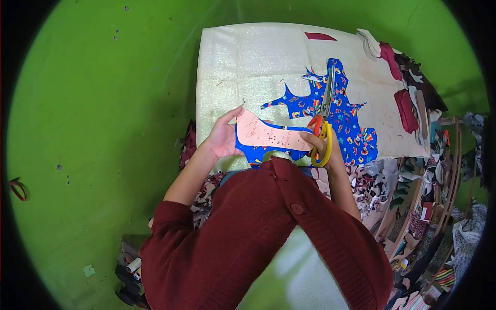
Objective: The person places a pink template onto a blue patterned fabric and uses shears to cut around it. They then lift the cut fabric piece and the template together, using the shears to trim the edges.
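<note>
My left hand (223, 137) grips the left end of a pink sole-shaped pattern (268, 133) and the blue printed fabric (250, 153) beneath it. The pattern carries handwriting and small dark holes. My right hand (330, 146) has its fingers around the scissors (324, 113), whose handles are orange and yellow. Their blades point away from me, over a larger piece of blue printed fabric (354, 126) with jagged cut edges. The right thumb also presses on the right end of the pattern. Some of the right fingers are hidden behind the scissor handles.
A pale cloth-covered table (232, 62) is in front of me, with a maroon scrap (320, 36) near its far edge. Maroon rolled pieces (406, 111) and other strips lie along the right side. Fabric scraps (367, 188) are heaped below, beside curved wooden rails (454, 165).
</note>
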The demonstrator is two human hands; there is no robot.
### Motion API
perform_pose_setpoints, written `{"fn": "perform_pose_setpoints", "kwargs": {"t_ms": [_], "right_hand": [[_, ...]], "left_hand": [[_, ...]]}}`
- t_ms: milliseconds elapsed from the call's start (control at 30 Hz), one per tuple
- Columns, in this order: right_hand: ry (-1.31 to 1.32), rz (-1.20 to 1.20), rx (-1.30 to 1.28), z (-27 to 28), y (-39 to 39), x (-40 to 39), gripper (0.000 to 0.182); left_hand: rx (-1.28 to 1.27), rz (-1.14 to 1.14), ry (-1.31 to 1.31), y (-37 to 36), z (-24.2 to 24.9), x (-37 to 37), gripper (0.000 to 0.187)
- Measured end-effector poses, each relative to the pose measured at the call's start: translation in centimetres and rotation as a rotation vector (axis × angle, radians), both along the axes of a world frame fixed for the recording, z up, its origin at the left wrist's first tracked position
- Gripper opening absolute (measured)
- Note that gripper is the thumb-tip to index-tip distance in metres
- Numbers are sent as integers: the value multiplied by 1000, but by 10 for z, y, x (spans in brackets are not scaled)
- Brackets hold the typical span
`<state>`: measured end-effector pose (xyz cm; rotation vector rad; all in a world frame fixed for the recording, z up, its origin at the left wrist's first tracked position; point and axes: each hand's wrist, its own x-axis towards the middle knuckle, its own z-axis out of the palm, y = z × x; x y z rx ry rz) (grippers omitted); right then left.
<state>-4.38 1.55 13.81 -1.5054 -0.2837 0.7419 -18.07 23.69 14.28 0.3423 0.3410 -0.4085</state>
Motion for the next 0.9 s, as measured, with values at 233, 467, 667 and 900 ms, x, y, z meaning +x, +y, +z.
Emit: {"fn": "perform_pose_setpoints", "kwargs": {"t_ms": [233,467,667,900], "right_hand": [[40,15,-90,2,-6,-4,30],[-20,51,-74,9,-5,3,36],[49,48,-58,15,-3,3,36],[62,62,-98,19,-4,3,34]], "left_hand": [[51,24,-16,-13,-6,-3,66],[22,-40,-50,-3,-7,6,67],[46,-25,-32,-3,-4,11,65],[89,-11,3,-6,-3,11,64]]}}
